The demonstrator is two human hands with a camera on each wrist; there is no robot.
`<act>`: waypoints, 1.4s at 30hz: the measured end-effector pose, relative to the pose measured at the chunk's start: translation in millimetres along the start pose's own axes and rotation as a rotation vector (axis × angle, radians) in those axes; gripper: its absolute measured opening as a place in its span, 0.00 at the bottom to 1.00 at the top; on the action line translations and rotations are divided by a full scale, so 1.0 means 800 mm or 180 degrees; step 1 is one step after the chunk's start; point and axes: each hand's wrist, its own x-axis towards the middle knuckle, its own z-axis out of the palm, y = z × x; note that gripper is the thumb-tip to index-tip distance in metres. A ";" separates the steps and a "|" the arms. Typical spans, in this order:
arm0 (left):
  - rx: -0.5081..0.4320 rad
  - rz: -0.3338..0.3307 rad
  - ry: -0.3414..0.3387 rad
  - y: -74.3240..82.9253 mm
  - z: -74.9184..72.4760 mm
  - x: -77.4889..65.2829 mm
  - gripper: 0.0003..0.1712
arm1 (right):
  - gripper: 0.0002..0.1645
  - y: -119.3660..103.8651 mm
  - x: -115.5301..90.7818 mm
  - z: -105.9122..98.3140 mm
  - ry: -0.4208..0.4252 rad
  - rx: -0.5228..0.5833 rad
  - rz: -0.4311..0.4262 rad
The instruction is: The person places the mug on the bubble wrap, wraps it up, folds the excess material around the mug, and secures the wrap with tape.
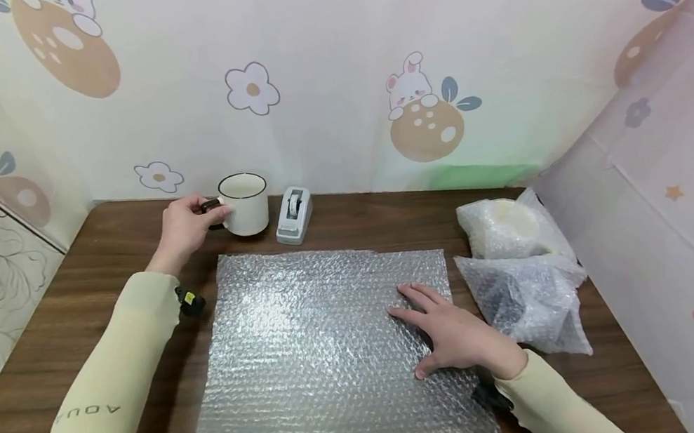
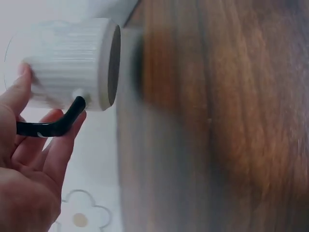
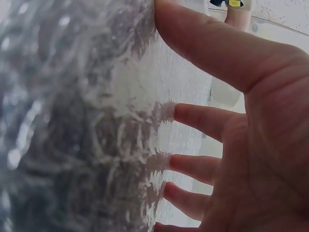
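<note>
At the back left of the table, my left hand grips the black handle of a white mug with a dark rim. The left wrist view shows the thumb against the wall of the mug and the fingers curled round its handle; the mug's base hangs over the wooden surface. A sheet of bubble wrap lies flat in the middle of the table. On its right side my right hand rests with fingers spread, its fingertips touching the sheet in the right wrist view.
A grey tape dispenser stands just right of the mug. Two bubble-wrapped bundles, a rear one and a front one, lie at the table's right side. Behind the wooden table hangs a patterned curtain.
</note>
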 end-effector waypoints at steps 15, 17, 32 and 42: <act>-0.0856 0.0334 -0.0274 0.072 -0.026 -0.086 0.23 | 0.63 -0.002 0.004 0.000 0.0006 0.0011 -0.0011; -0.0954 0.0362 -0.0470 0.082 -0.020 -0.100 0.22 | 0.63 -0.001 0.004 -0.001 -0.0004 0.0007 -0.0006; -0.0985 0.0849 -0.1662 0.098 0.082 -0.177 0.20 | 0.64 0.015 -0.004 0.005 0.0118 0.0095 -0.0079; -0.1081 0.1014 -0.1842 0.084 0.119 -0.190 0.20 | 0.64 0.014 -0.006 0.004 0.0239 0.0142 -0.0056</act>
